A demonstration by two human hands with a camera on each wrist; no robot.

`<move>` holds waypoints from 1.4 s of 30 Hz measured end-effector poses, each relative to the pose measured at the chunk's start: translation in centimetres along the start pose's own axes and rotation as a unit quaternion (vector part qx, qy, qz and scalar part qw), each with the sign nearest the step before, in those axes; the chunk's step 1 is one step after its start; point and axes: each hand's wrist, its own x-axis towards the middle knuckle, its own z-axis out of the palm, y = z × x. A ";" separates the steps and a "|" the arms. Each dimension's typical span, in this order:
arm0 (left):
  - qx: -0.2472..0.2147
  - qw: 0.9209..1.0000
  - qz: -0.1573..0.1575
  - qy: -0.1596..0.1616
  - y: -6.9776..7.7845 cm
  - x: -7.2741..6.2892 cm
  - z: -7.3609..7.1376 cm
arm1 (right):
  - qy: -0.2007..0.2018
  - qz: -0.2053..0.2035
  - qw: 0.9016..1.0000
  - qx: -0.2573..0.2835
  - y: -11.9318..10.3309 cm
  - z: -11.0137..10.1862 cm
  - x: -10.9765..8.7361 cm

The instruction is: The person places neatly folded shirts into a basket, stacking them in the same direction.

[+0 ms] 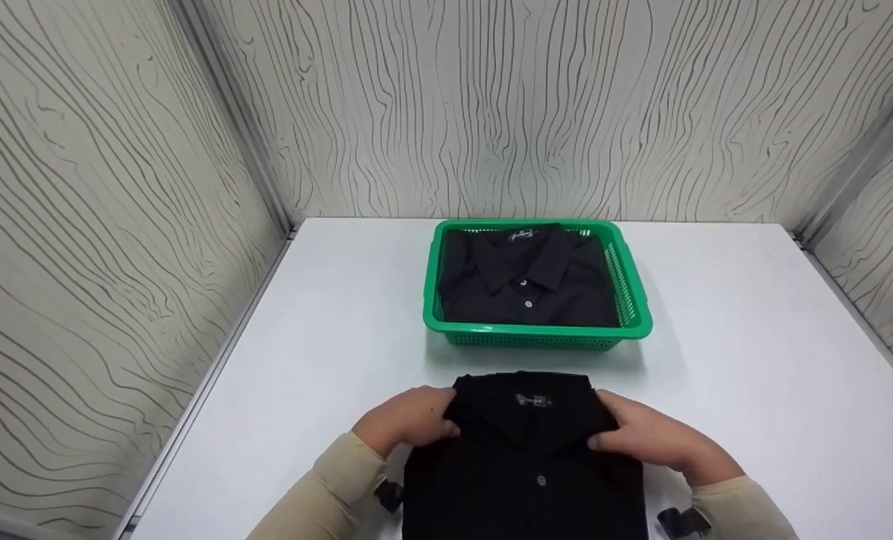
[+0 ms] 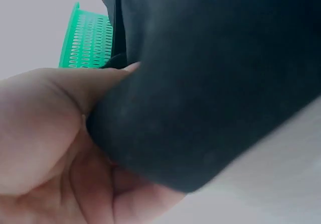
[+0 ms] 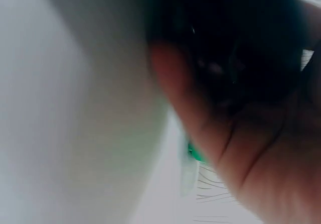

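A folded black shirt with a collar, a neck label and a pale button is in front of me, its collar end toward the basket. My left hand grips its left shoulder edge, thumb on top. On the opposite shoulder, my right hand holds the cloth the same way. In the left wrist view the shirt's edge lies between thumb and curled fingers of the left hand. The right wrist view is blurred, with dark cloth against the right hand.
Just beyond the shirt, a green plastic basket stands on the white table. Inside it lies another folded black collared shirt. Patterned panels rise behind and at both sides of the table.
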 end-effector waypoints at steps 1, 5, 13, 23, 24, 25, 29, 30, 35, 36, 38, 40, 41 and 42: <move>-0.007 1.000 0.004 -0.005 0.0 0.0 -0.2 | -0.004 -0.005 1.000 0.027 0.0 0.0 -0.1; -0.034 0.999 0.031 -0.023 -0.3 -0.2 -1.0 | -0.004 -0.020 0.995 0.098 0.2 -0.2 -0.5; -0.095 0.990 0.090 -0.045 -0.9 -0.8 -3.3 | 0.011 -0.045 0.991 0.122 -0.5 -1.5 -1.8; -0.129 0.983 0.126 -0.041 -0.2 -2.3 -6.2 | 0.055 -0.056 0.992 0.097 -2.5 -3.3 -3.3; -0.130 0.983 0.125 -0.040 -0.1 -2.4 -6.4 | 0.058 -0.055 0.993 0.092 -2.7 -3.4 -3.4; -0.129 0.983 0.124 -0.039 0.0 -2.5 -6.7 | 0.061 -0.055 0.993 0.085 -2.8 -3.6 -3.4; -0.133 0.981 0.133 -0.037 0.2 -2.6 -7.5 | 0.083 -0.061 0.992 0.078 -3.3 -4.3 -3.5; -0.138 0.980 0.137 -0.037 0.2 -2.6 -7.8 | 0.090 -0.063 0.991 0.081 -3.4 -4.5 -3.6; -0.163 0.974 0.157 -0.032 0.4 -2.3 -9.2 | 0.113 -0.078 0.987 0.088 -4.3 -5.7 -3.5; -0.172 0.972 0.155 -0.031 0.4 -2.2 -9.5 | 0.117 -0.079 0.986 0.084 -4.5 -5.9 -3.4; -0.185 0.971 0.151 -0.023 0.4 -2.1 -10.1 | 0.128 -0.076 0.986 0.078 -5.0 -6.4 -3.1; -0.194 0.970 0.144 -0.012 0.4 -2.0 -10.7 | 0.145 -0.067 0.985 0.063 -5.5 -7.0 -2.8; -0.196 0.971 0.140 -0.006 0.4 -1.9 -10.9 | 0.152 -0.061 0.985 0.056 -5.7 -7.2 -2.6; -0.200 0.970 0.137 0.001 0.4 -1.7 -11.2 | 0.160 -0.056 0.984 0.047 -5.9 -7.5 -2.4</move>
